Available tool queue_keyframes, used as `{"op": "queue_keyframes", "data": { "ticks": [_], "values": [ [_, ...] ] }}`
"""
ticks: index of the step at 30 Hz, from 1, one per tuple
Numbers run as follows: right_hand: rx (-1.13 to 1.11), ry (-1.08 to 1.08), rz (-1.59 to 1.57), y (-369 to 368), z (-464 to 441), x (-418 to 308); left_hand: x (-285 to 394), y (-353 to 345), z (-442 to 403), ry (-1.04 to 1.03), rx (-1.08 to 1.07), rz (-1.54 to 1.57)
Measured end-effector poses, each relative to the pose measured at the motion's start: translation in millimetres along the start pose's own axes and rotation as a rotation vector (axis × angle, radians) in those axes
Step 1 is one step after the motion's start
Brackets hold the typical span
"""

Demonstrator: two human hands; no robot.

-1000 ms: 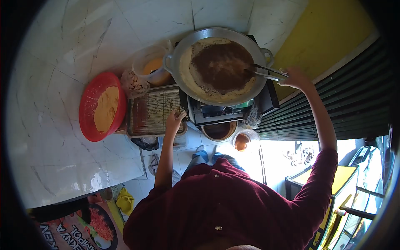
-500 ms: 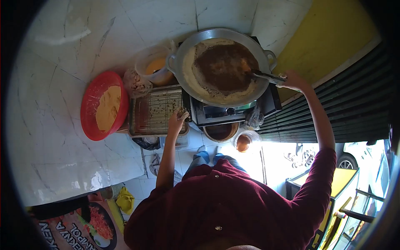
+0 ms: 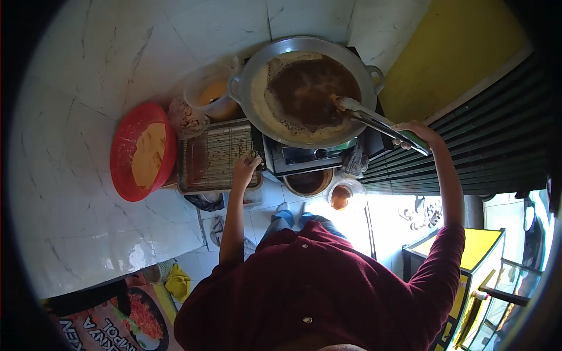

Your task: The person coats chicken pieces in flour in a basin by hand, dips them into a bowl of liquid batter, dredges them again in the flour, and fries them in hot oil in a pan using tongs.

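Observation:
My right hand (image 3: 418, 136) is closed around the handles of metal tongs (image 3: 380, 124). At their tips, over the right side of the wok (image 3: 257, 114), is a pale, battered-looking piece (image 3: 346, 104). Dark bubbling oil (image 3: 307, 88) with light foam around it fills the wok. My left hand (image 3: 247, 168), its fingers loosely bent and dusted with something pale, is at the right edge of a wire rack (image 3: 216, 149) set in a metal tray (image 3: 181, 175). I make out nothing held in it. Crumbs lie on the rack.
A red basin (image 3: 118, 169) of yellowish flour stands left of the tray. Behind are a knotted plastic bag (image 3: 188, 120) and a clear tub (image 3: 193, 93) with yellow liquid. The wok sits on a stove (image 3: 281, 158). Below are a dark pot (image 3: 310, 186) and a clear container (image 3: 345, 196).
My right hand has moved down and slightly right, drawing the tongs back so the pale piece now shows at their tips. My left hand stays by the rack with a slight shift.

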State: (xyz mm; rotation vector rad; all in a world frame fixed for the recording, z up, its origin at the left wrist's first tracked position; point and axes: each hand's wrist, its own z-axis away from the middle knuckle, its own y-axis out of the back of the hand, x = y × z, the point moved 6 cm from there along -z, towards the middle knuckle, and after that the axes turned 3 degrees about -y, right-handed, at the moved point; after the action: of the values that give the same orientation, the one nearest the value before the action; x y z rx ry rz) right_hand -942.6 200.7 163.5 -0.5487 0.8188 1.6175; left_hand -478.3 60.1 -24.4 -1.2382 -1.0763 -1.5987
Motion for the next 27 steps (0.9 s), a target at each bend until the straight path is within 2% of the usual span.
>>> {"op": "queue_keyframes", "data": {
  "ticks": [2, 4, 6, 10, 13, 20, 23, 24, 26, 27],
  "values": [
    [-0.137, -0.016, -0.257, -15.1, 6.9, -2.5, 6.2, -0.9, 1.7, 0.021, -0.022, -0.007],
    [-0.185, 0.005, -0.247, -17.4, 7.6, -2.9, 10.2, -2.1, 4.4, 0.045, -0.043, -0.013],
    [-0.237, 0.03, -0.393, -21.0, 13.3, -8.9, 12.0, -1.9, 4.1, 0.023, -0.036, -0.038],
    [-0.279, -0.011, -0.429, -15.7, 15.6, -4.0, -0.6, -1.1, -1.6, 0.008, -0.066, 0.03],
    [-0.221, -0.015, -0.378, -12.8, 30.7, -15.9, 0.5, -1.2, 0.0, 0.034, -0.05, 0.018],
    [-0.031, -0.058, -0.14, 5.2, 43.2, -36.9, 5.3, 0.3, 0.2, 0.024, -0.061, -0.08],
    [0.191, 0.01, 0.173, 18.0, 38.0, -58.4, -3.8, 0.0, -1.8, 0.009, -0.048, -0.037],
    [0.193, 0.012, 0.174, 16.7, 32.2, -65.6, -6.1, 1.0, -3.0, -0.017, -0.027, -0.002],
    [0.373, 0.023, 0.68, 21.7, 16.9, -81.4, -6.0, 1.2, -2.7, -0.01, -0.029, -0.027],
    [0.386, 0.08, 0.727, 17.5, 8.9, -90.7, -2.3, 1.5, -2.2, -0.002, -0.031, -0.052]
  ]
}}
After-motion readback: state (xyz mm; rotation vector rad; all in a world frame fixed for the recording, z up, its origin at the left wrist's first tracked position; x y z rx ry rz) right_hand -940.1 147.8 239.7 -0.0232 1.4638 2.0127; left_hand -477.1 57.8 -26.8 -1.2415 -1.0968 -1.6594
